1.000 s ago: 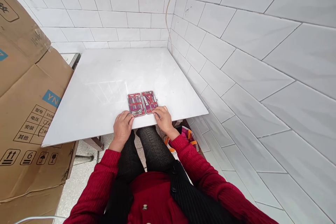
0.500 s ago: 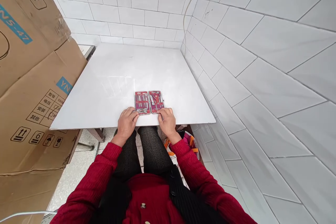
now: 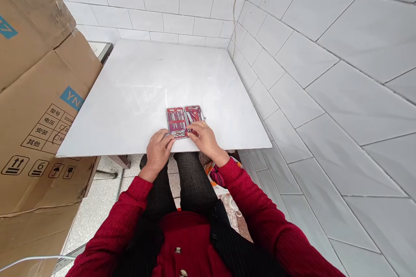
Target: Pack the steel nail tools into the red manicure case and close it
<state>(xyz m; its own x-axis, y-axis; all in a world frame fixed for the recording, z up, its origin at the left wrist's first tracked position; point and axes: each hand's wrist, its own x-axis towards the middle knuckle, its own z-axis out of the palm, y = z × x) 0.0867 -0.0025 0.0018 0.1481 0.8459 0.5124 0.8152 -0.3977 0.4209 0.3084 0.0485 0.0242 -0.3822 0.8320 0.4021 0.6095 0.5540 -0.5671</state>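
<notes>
A manicure set in a case [image 3: 184, 117] lies opened flat near the table's front edge, its red lining holding several slim metal tools under straps. Along the bottom of its left half lies a nail clipper [image 3: 177, 133]. My left hand [image 3: 159, 147] grips the case's lower left corner between thumb and fingers. Over the lower right half is my right hand [image 3: 204, 137], covering part of the tools there. Its thumb and forefinger are bent close together beside the clipper's right end; whatever is between them is too small to make out.
The white tabletop [image 3: 143, 73] reaches back to the tiled wall [image 3: 195, 2]. Tall cardboard boxes [image 3: 35, 95] crowd the left side, and another tiled wall [image 3: 325, 73] runs along the right. Below the right sleeve is a colourful bag [image 3: 217, 176]. A cable [image 3: 234, 13] hangs in the corner.
My right hand has moved left and inward from the case's lower right edge, over its right half toward the middle. My left hand stays at the left corner. The view has tilted slightly.
</notes>
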